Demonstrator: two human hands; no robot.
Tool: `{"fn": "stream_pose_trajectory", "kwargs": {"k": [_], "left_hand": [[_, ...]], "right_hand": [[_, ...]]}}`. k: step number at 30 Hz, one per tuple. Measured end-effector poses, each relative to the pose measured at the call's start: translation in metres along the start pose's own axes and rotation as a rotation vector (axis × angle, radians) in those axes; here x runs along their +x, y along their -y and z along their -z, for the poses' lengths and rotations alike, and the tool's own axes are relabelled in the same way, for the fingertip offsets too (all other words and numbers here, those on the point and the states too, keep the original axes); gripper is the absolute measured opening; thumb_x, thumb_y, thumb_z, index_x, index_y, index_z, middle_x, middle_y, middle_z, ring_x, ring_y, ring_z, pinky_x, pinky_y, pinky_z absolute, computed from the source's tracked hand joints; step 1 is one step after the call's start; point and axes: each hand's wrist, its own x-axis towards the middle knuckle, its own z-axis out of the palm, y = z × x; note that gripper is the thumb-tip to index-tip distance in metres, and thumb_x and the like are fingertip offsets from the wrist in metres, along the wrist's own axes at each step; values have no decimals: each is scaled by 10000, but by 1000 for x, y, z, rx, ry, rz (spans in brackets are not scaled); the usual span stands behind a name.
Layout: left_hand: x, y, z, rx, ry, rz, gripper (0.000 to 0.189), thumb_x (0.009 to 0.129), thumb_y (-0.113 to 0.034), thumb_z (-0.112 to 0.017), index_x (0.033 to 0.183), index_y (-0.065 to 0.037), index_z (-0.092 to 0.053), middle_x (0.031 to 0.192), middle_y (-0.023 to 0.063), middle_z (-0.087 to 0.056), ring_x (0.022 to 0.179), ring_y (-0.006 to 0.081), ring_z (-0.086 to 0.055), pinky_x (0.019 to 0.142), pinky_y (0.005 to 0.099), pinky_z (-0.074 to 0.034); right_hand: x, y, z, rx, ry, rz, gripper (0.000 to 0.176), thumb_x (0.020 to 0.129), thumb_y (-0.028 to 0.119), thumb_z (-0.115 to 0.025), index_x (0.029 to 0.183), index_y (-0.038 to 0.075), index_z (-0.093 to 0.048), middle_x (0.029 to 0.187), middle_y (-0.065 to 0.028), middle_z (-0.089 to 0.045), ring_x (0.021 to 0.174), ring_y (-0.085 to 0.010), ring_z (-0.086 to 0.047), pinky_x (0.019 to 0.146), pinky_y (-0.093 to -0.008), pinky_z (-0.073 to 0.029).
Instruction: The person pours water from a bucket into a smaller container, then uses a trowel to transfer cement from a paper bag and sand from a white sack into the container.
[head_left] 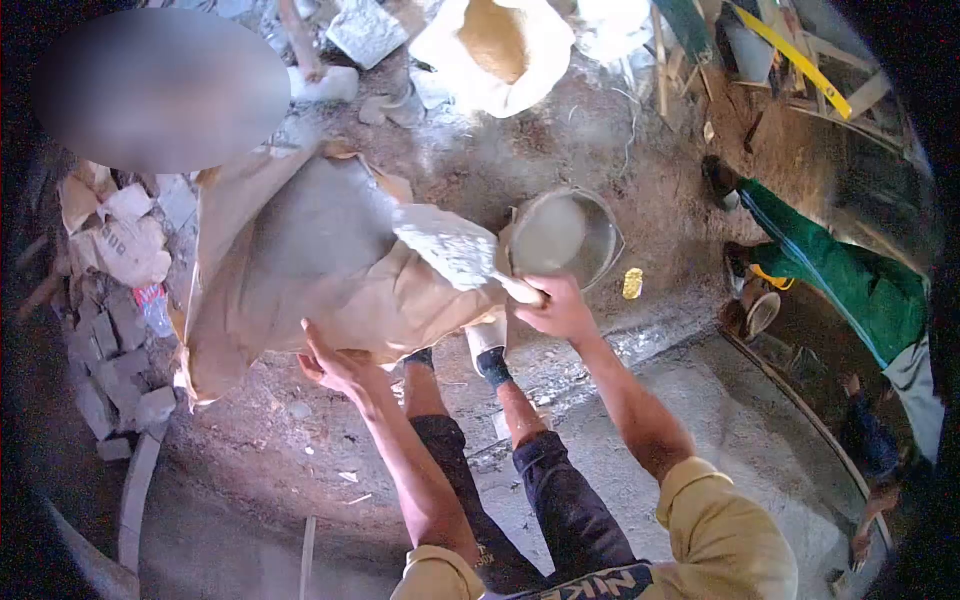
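My right hand [557,312] is wrapped round the handle of a trowel [445,243]. The trowel's blade, coated in grey-white powder, overlaps the right part of a large torn paper bag [370,310]. Grey cement-like powder [318,222] fills the bag's opening. Down at the bag's near side, my left hand [342,370] has its fingers spread, right at the paper. A bucket [617,240] stands just beyond my right hand, with pale greyish liquid [550,235] inside.
A white sack [545,50] with brownish sand-like material stands at the back. Broken blocks [115,360] lie piled on the left. To the right is another person in green trousers [840,265]. A yellow level-like bar [795,62] lies among boards. My feet are close to the bag.
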Motion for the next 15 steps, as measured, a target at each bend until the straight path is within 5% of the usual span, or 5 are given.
{"fn": "stream_pose_trajectory", "kwargs": {"k": [1, 6, 8, 12, 15], "left_hand": [[0, 0, 1, 30, 6, 28, 843, 714, -355, -776, 1325, -8, -310, 1204, 194, -460, 1000, 314, -538, 797, 452, -516], [-7, 2, 0, 16, 67, 26, 905, 693, -362, -786, 1356, -28, -269, 1216, 200, -455, 1028, 329, -529, 816, 496, -506], [-12, 2, -3, 34, 20, 4, 558, 736, -363, -748, 1103, -31, -490, 1093, 166, -554, 951, 318, -570, 781, 483, -501], [-18, -1, -5, 47, 7, -29, 541, 740, -352, -743, 1099, -32, -495, 1119, 167, -549, 977, 330, -565, 795, 495, -500], [-19, -4, -4, 61, 75, 40, 863, 717, -367, -759, 1336, -12, -274, 1220, 203, -440, 1049, 322, -513, 856, 484, -487]], "right_hand": [[-13, 0, 13, 47, -19, 16, 389, 657, 164, -724, 1014, 19, -671, 803, -127, -675, 685, -186, -633, 667, -289, -514], [-84, -49, 34, 64, -183, -200, 322, 660, 95, -694, 964, -6, -662, 727, -44, -621, 628, -100, -529, 586, -256, -454], [-104, -75, 31, 70, -269, -208, 310, 664, 64, -687, 962, -13, -653, 700, 8, -584, 598, -64, -473, 537, -238, -417], [-115, -105, 21, 104, -318, -363, 218, 711, 63, -655, 921, 3, -656, 667, 36, -564, 576, -50, -474, 498, -222, -389], [-112, -140, 6, 200, -291, -564, 121, 756, 88, -647, 849, 11, -648, 626, 20, -554, 519, -58, -472, 443, -239, -366]]}}
